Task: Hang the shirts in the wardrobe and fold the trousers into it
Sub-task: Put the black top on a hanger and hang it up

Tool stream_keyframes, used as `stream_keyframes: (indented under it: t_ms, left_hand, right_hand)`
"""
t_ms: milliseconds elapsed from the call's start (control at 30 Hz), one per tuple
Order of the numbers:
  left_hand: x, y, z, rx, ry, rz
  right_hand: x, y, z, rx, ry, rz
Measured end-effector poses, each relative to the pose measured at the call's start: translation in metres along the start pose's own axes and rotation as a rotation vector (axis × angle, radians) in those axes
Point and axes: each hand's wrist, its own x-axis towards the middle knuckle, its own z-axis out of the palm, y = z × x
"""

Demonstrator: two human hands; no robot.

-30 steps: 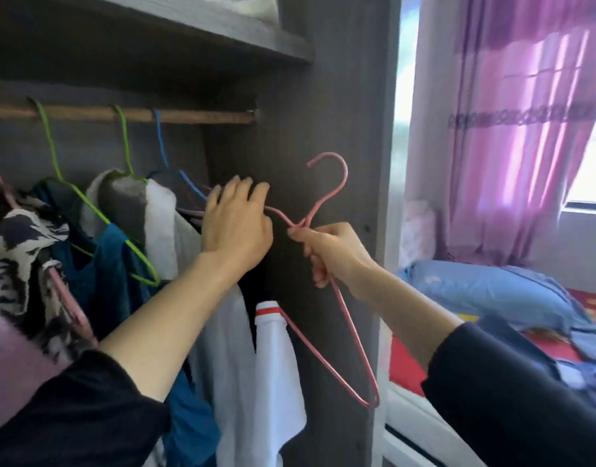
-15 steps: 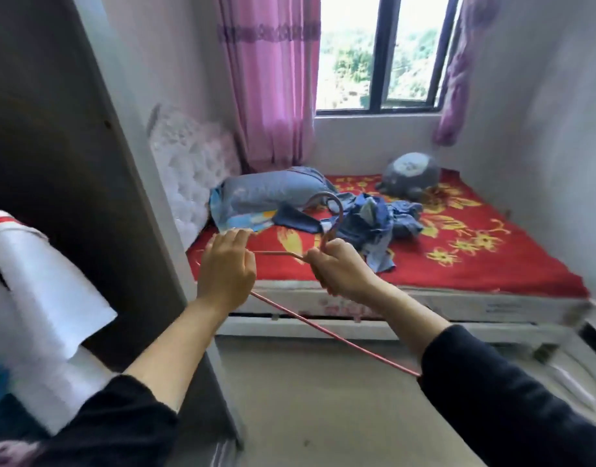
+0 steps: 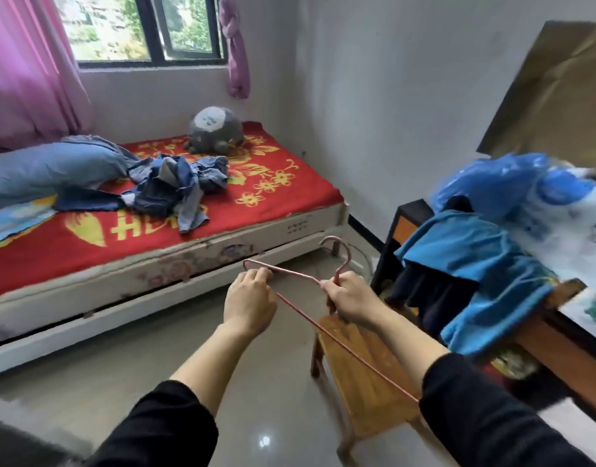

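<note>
- pink curtain [image 3: 27, 62] at the far left, beside the window
- bed [image 3: 283, 193] with a red flowered cover; blue pillow [image 3: 54, 166] at its left end
- heap of blue denim clothes [image 3: 175, 187] lies crumpled mid-bed, touching the pillow; grey plush toy [image 3: 215, 129] behind it, near the wall
- left hand [image 3: 249, 305]: fingers curled, pinching the left shoulder corner of a pink wire hanger [image 3: 296, 274]
- hanger is held in the air over the floor, in front of the bed; long axis runs diagonally from the left hand's corner down-right toward the right sleeve; hook points up and away
- right hand [image 3: 352, 299]: closed round the neck, just under the hook
- wooden stool [image 3: 364, 375] on the floor below the right hand
- blue cloth [image 3: 475, 264] draped over the table edge at right
</note>
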Motion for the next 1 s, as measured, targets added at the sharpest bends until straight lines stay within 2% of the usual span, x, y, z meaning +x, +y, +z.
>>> stream_keyframes:
  t_ms: [233, 367, 500, 600, 733, 833, 900, 1000]
  left_hand:
    - [0.012, 0.143, 0.078, -0.054, -0.225, 0.210]
    - [0.041, 0.206, 0.118, -0.048, -0.325, 0.298]
    - [0.088, 0.269, 0.168, -0.062, -0.414, 0.359]
    - [0.125, 0.318, 0.197, -0.107, -0.461, 0.395]
    - [0.167, 0.384, 0.229, -0.170, -0.425, 0.499]
    - [0.182, 0.430, 0.248, -0.111, -0.365, 0.534]
    - [0.183, 0.456, 0.262, -0.029, -0.430, 0.485]
    - [0.185, 0.480, 0.287, 0.042, -0.563, 0.297]
  right_hand:
    - [-0.036, 0.102, -0.110, -0.005, 0.263, 0.229]
    - [-0.034, 0.139, -0.171, 0.028, 0.496, 0.285]
    - [-0.012, 0.172, -0.248, -0.008, 0.651, 0.352]
    - [0.006, 0.177, -0.308, -0.042, 0.767, 0.332]
    - [0.028, 0.189, -0.379, -0.170, 0.858, 0.333]
    - [0.035, 0.214, -0.402, -0.263, 0.891, 0.386]
    - [0.034, 0.231, -0.405, -0.284, 0.858, 0.467]
    - [0.031, 0.263, -0.404, -0.275, 0.806, 0.558]
